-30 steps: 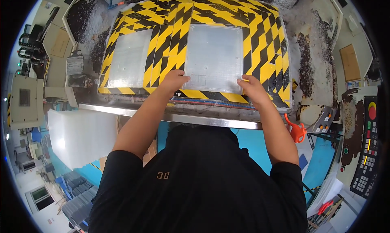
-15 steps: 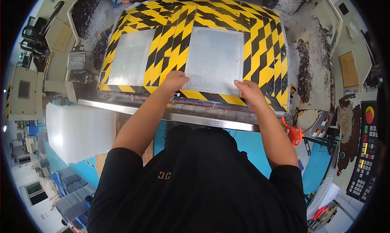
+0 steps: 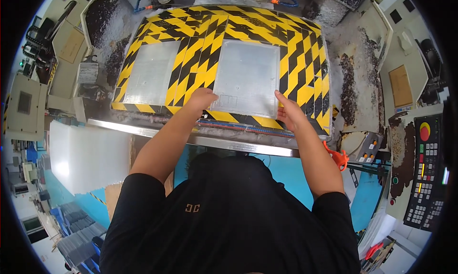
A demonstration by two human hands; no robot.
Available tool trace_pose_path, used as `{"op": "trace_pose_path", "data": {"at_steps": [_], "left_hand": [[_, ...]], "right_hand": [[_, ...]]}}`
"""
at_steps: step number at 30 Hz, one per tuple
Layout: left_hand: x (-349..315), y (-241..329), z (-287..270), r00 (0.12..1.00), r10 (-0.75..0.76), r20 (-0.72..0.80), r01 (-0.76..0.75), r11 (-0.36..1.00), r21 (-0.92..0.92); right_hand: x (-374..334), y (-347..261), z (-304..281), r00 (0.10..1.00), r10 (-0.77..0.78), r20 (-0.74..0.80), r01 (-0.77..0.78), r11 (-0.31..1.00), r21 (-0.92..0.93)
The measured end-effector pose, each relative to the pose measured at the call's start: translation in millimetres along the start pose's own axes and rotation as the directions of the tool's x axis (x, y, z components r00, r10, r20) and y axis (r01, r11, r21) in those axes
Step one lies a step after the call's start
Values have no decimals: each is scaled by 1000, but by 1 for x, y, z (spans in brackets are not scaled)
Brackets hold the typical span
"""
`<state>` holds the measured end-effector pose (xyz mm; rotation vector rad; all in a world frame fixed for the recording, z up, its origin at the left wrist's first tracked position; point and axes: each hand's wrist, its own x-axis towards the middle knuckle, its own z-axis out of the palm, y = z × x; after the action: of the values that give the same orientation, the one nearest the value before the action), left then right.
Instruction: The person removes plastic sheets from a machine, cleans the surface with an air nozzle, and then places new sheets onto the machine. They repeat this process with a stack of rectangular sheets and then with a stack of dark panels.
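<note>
A clear, flat rectangular plastic sheet [image 3: 248, 73] lies on a bed covered with black-and-yellow striped tape [image 3: 198, 64]. At its lower left edge my left hand [image 3: 201, 101] is closed, fingertips on the border. My right hand [image 3: 291, 112] is beside the lower right edge, with the thumb stretched up along the border and the fingers apart below it. Whether those fingers touch the sheet's underside cannot be seen. A second clear sheet [image 3: 150, 73] lies flat on the striped bed to the left, apart from both hands.
A metal rail [image 3: 238, 146] runs along the bed's near side. At the left stands a stack of translucent sheets [image 3: 88, 154]. An orange-red air gun [image 3: 338, 157] hangs at the right, near a control panel [image 3: 424, 173]. White shavings [image 3: 365, 78] coat the machine's interior.
The view has shifted slightly. My right hand has opened, its fingers parting from the sheet's edge. My left hand stays at the left edge, and both sheets lie in the same places.
</note>
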<state>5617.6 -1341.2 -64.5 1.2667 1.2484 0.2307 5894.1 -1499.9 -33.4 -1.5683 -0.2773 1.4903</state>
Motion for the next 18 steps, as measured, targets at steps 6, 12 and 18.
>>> {"op": "trace_pose_path", "data": {"at_steps": [6,12,18], "left_hand": [[0,0,4,998,-35,-53,31,996,-78],[13,-10,-2,998,-58,-32,55,995,-89],[15,-21,-7,1000,12,17,-9,989,-150]], "right_hand": [[5,5,-6,998,23,-62,-23,1000,-4],[24,20,-18,996,24,-87,-23,1000,12],[32,26,-22,995,29,-94,-28,1000,9]]}}
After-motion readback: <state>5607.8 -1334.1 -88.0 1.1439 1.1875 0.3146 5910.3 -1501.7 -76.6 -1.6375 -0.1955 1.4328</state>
